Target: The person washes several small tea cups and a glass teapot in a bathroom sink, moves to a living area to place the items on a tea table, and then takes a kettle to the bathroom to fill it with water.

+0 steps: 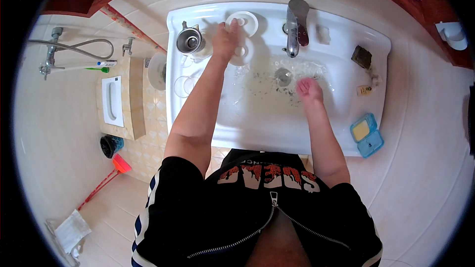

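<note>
At the back left of the white sink (257, 143), my left hand (225, 43) has its fingers closed at the left edge of a round white lid (250, 23) with a knob. A second white ring-shaped piece (241, 53) lies just below it, beside my wrist. My right hand (309, 90) is low in the basin, right of the drain (283, 76), its fingers curled together in shallow water. What they hold, if anything, cannot be made out. Dark bits float around the drain. The chrome faucet (293, 39) stands above, between my hands.
A metal cup (189, 41) and a clear glass (184, 86) stand on the sink's left ledge. Along the right side are a dark sponge (361, 57), a small yellowish packet (363, 90) and an open blue soap box (367, 135). Wooden shelving (425, 0) overhangs the far right.
</note>
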A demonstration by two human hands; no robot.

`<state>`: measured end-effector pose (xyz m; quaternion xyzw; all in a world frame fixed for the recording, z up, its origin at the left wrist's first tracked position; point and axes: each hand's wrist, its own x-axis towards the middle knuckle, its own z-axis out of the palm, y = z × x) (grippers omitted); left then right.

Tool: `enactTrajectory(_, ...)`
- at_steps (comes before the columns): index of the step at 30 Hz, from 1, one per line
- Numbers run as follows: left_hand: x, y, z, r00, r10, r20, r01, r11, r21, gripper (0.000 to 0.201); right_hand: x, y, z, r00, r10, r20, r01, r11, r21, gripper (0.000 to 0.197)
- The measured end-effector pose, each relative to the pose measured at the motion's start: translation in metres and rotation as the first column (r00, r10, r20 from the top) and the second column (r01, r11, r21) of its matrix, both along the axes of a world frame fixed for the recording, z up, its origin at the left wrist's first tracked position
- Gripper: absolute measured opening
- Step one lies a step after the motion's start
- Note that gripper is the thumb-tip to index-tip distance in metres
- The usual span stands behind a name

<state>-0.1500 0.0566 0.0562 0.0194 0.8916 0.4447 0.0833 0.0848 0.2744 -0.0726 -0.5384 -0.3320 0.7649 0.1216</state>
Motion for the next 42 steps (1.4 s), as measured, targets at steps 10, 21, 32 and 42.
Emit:
enactTrajectory(10,-0.003,-0.008,-0.020,0.934,-0.006,0.357,-0.197,0.825,0.529,0.037,-0.039,-0.004,0.112,0.953,0.244,-0.180,-0.229,0.968,0.099,0.040)
enactTrajectory(21,0.015,-0.028,-0.007,0.978,0.046,0.201,-0.117,0.927,0.356,0.033,0.016,-0.049,0.048,0.937,0.340,0.080,-0.343,0.939,0.029,0.031)
enactTrajectory(32,0.088,-0.066,0.008,0.967,-0.020,0.253,-0.069,0.937,0.342,0.031,-0.038,-0.019,0.099,0.392,0.485,0.782,-0.800,-0.239,0.550,0.023)
enactTrajectory(42,0.163,-0.099,0.013,0.973,-0.057,0.222,-0.001,0.968,0.250,0.034,-0.015,-0.069,0.014,0.279,0.396,0.875,-0.874,-0.273,0.402,0.026)
